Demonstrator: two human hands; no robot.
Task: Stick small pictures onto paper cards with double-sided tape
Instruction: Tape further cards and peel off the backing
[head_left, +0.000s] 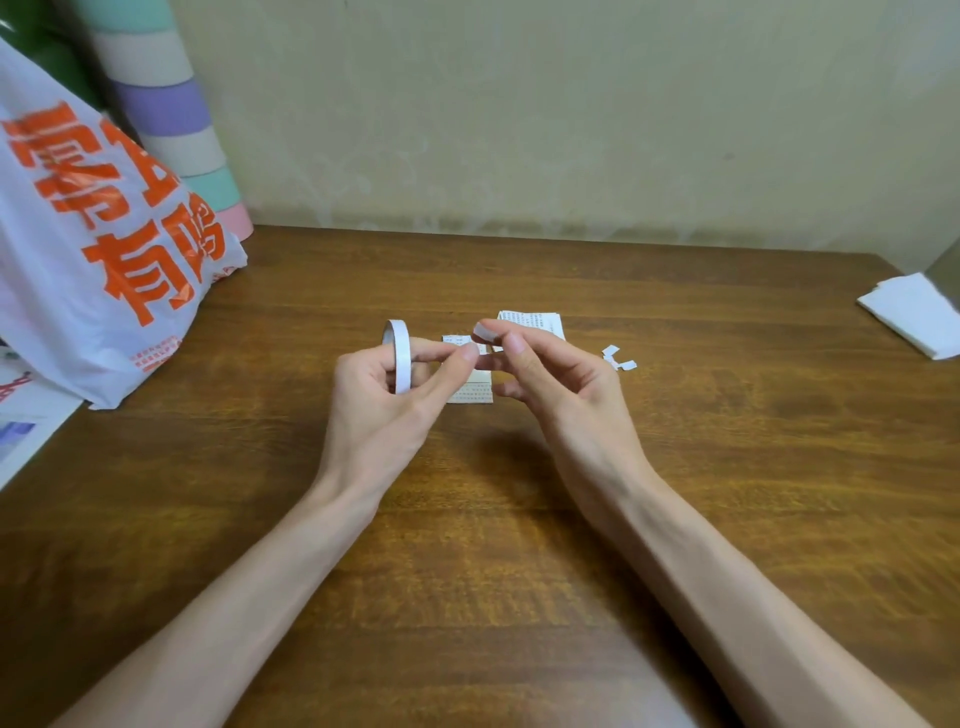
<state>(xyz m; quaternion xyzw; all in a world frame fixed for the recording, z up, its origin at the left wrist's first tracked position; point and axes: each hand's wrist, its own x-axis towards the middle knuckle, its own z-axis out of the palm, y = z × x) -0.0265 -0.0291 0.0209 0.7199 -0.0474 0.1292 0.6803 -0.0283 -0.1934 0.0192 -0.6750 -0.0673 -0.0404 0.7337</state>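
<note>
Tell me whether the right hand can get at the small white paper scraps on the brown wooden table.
Probably yes. The small white paper scraps lie on the bare brown wooden table just beside the right hand, with nothing between. Its grip, though, pinches a short white tape piece.

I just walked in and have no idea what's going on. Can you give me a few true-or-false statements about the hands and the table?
1. The left hand holds the tape roll. True.
2. The right hand is empty. False: it pinches a small piece of tape between thumb and fingertip.
3. The plastic bag with orange print is on the right side of the table. False: it is on the left side.
4. Small white scraps lie on the table to the right of the right hand. True.
</note>
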